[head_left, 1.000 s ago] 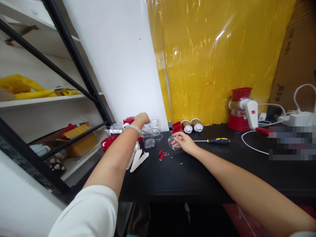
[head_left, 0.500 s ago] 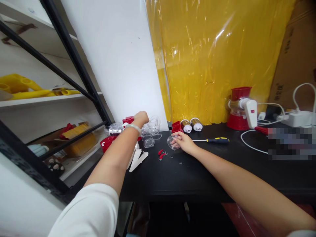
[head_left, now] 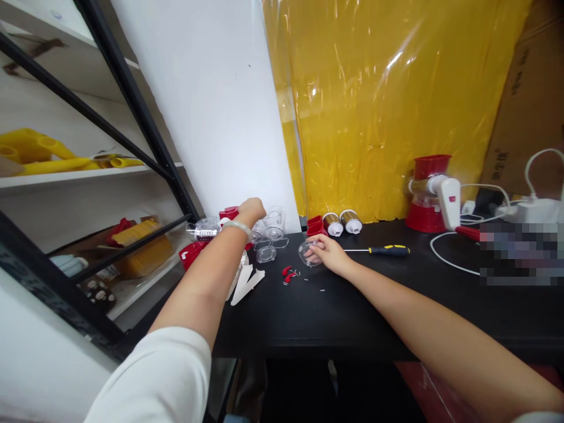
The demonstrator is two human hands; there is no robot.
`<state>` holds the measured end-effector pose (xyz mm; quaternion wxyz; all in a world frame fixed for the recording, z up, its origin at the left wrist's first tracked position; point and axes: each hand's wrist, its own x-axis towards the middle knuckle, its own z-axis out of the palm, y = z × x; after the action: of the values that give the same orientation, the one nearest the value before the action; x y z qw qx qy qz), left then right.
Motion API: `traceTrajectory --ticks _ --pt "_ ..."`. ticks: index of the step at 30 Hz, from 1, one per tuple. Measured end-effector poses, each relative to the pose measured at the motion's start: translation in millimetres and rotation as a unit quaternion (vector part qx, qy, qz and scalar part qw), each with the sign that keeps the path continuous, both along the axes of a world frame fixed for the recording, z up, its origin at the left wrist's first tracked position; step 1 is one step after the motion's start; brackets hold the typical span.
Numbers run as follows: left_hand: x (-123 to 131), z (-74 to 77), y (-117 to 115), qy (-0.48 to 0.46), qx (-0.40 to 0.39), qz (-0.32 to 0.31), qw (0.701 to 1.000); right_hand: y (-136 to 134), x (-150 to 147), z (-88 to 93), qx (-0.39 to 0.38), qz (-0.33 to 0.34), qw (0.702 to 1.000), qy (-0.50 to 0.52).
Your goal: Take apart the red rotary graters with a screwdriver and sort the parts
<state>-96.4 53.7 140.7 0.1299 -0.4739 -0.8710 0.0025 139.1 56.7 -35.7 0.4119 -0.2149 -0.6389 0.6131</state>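
Observation:
At the back left, my left hand is curled downward among clear plastic parts and red parts. Its fingertips are hidden, so what it holds cannot be made out. My right hand grips a clear round plastic cover just above or on the black table, fingers bent over its right side. Another clear round piece lies between the hands. Small red pieces and several short screws or pins lie nearer me. White crank-arm-like strips rest beside my left forearm.
A screwdriver with a yellow-and-black handle lies right of my right hand. Two metal drum graters lie behind, beside a red part. An assembled red-and-white rotary grater stands at the right near cables. A shelf rack borders the left.

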Motion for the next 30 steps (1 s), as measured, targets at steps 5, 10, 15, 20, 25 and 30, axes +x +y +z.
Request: traceTrajectory --ticks 5,10,15,20,25,30 --pt "-3 -1.3 -1 -0.001 0.001 -0.006 1.000 -1 0 0.0 0.000 -0.002 1.000 -0.001" --pt "-6 -1.0 2 0.003 0.002 -0.008 1.000 -1 1 0.3 0.002 -0.001 1.000 -0.002" --pt "-7 -1.4 4 0.005 0.004 -0.012 1.000 -1 2 0.4 0.002 -0.001 1.000 -0.003" --pt "-6 -2.9 3 -0.003 0.015 -0.016 1.000 0 1 0.0 0.002 -0.002 1.000 -0.002" --pt "7 4.1 -9 -0.003 0.062 -0.042 0.997 -2 1 1.7 0.002 -0.001 1.000 -0.002" --pt "43 -5.4 -51 0.006 0.153 -0.160 0.975 -3 2 4.9 0.002 0.003 1.000 0.008"
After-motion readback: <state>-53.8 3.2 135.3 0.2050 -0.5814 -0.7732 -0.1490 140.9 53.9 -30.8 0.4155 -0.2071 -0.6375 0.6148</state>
